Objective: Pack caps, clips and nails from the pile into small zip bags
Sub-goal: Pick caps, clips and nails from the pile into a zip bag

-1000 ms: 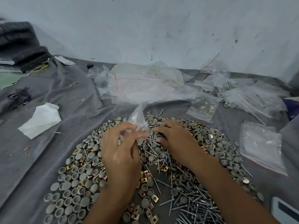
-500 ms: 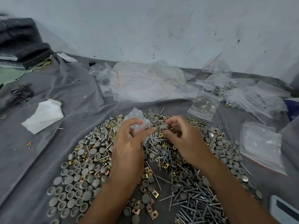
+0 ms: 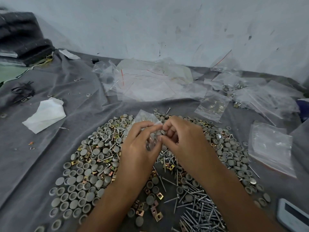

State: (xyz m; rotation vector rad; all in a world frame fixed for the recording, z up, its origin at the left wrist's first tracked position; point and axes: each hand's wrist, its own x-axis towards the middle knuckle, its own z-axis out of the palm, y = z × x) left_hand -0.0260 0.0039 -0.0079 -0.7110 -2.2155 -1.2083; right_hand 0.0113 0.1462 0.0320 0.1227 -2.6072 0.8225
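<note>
Above the pile [image 3: 100,164], left hand [image 3: 138,148] pinches the zip bag [image 3: 144,117]; right hand [image 3: 182,139], pinching caps [image 3: 161,132], should release only inside its mouth.

Left hand [image 3: 137,148] pinched small zip bag [image 3: 145,116] over the pile [image 3: 93,164]; right hand [image 3: 182,139] held grey caps [image 3: 161,132] at bag mouth. Nails [image 3: 200,210] lay bottom right, spare bags [image 3: 155,81] behind.

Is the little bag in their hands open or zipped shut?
Open: the left hand holds the small zip bag while the right hand brings grey caps to its mouth.
</note>
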